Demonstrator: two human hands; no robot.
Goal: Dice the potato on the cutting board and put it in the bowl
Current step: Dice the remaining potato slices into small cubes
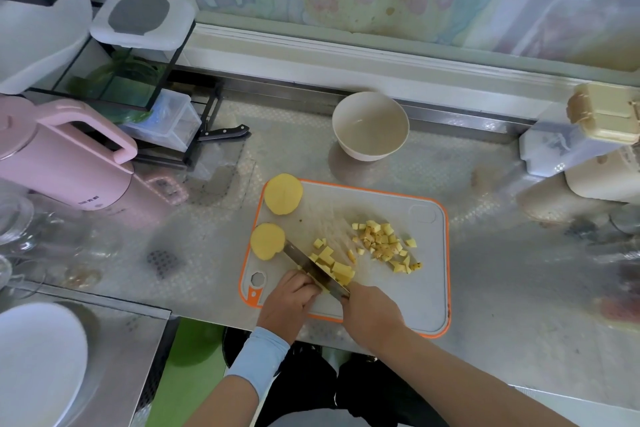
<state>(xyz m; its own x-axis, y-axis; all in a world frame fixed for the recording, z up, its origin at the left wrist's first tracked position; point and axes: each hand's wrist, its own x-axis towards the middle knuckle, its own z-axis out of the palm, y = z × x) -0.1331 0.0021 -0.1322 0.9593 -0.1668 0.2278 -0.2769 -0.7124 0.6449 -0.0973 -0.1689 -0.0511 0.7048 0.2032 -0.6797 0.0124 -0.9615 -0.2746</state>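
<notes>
A grey cutting board with an orange rim (429, 288) lies on the metal counter. Two large yellow potato pieces rest at its left edge, one (283, 194) farther and one (267, 241) nearer. Small potato cubes (384, 243) are scattered over the board's middle. My right hand (370, 314) grips the handle of a knife (308, 265) whose blade points up-left across chunky potato strips (337, 270). On the blade's left side my left hand (289, 302) presses down with curled fingers; what it holds is hidden. The white bowl (370, 126), with nothing in it, stands beyond the board.
A pink kettle (65, 163) stands at the left, with a rack, containers and a black-handled knife (225, 133) behind it. White and beige containers (588, 146) crowd the right edge. A white plate (38, 364) sits at lower left. Glassware lines both sides.
</notes>
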